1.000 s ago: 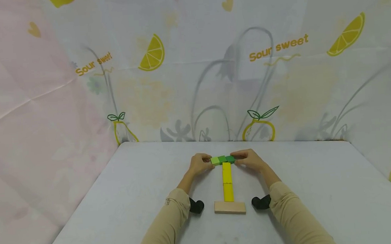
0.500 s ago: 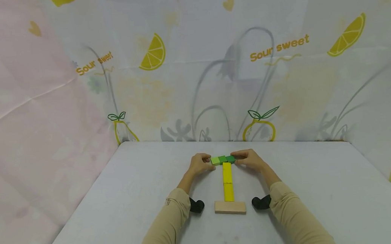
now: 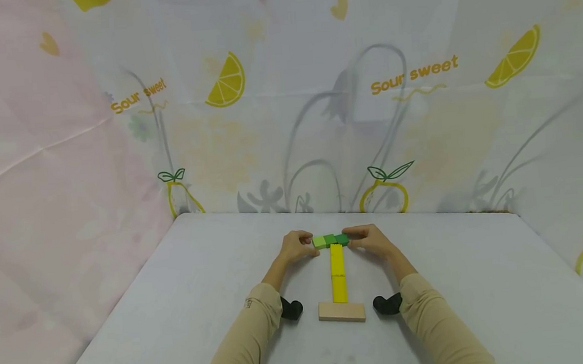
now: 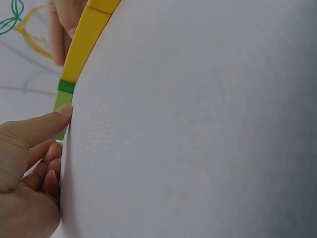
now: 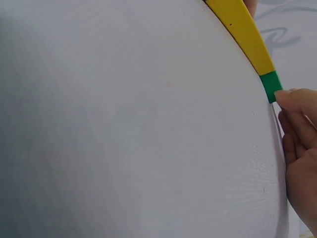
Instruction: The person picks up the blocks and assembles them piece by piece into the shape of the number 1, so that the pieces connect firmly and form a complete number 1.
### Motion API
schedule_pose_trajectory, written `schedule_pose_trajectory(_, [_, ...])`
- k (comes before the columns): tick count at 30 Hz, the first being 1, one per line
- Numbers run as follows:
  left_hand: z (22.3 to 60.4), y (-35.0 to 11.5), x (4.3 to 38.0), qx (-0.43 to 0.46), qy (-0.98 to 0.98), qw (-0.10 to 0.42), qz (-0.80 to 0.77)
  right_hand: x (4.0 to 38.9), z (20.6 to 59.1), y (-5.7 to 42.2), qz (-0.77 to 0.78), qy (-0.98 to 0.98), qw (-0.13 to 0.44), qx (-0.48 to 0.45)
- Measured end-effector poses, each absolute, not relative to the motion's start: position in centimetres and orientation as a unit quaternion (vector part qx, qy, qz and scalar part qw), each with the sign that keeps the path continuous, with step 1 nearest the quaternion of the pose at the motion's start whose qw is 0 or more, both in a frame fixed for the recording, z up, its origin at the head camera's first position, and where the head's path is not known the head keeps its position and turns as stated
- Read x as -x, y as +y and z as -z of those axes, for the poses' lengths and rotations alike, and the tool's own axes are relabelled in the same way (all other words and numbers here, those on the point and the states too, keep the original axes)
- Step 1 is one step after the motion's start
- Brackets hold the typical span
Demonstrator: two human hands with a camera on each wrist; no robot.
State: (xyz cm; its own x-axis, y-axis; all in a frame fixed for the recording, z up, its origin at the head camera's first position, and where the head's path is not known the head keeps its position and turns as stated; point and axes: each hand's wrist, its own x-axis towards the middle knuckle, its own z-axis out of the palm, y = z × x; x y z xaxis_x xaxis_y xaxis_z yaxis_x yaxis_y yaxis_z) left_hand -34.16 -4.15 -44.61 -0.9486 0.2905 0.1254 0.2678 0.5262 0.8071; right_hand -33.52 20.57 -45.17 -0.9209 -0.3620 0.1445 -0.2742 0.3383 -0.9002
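Observation:
Three green blocks lie in a row across the far end of two yellow blocks (image 3: 337, 259). My left hand (image 3: 296, 246) pinches the light green block (image 3: 319, 242) at the row's left end; the left wrist view shows the thumb against its near side. At the other end, my right hand (image 3: 371, 239) pinches the dark green block (image 5: 271, 85) between thumb and fingers. A mid-green block (image 3: 330, 239) sits between those two. The yellow blocks stand end to end in a line towards me, down to a plain wooden block (image 3: 342, 311) lying crosswise.
A white tabletop (image 3: 218, 300) spreads around the blocks. Behind it rises a lemon-printed cloth (image 3: 269, 150), with a pinkish side (image 3: 70, 209) on the left. Black wrist mounts (image 3: 291, 310) stick out inward from both sleeves, on either side of the wooden block.
The head view has shifted very slightly. Both hands and all the blocks keep their places relative to one another.

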Motion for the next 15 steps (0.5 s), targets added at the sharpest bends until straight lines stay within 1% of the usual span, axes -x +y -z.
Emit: schedule_pose_trajectory(15, [44.4,-4.52,34.04,-0.162,0.87,0.019,-0.466,33.6,45.15,20.39,0.522,0.828,0.029,0.202])
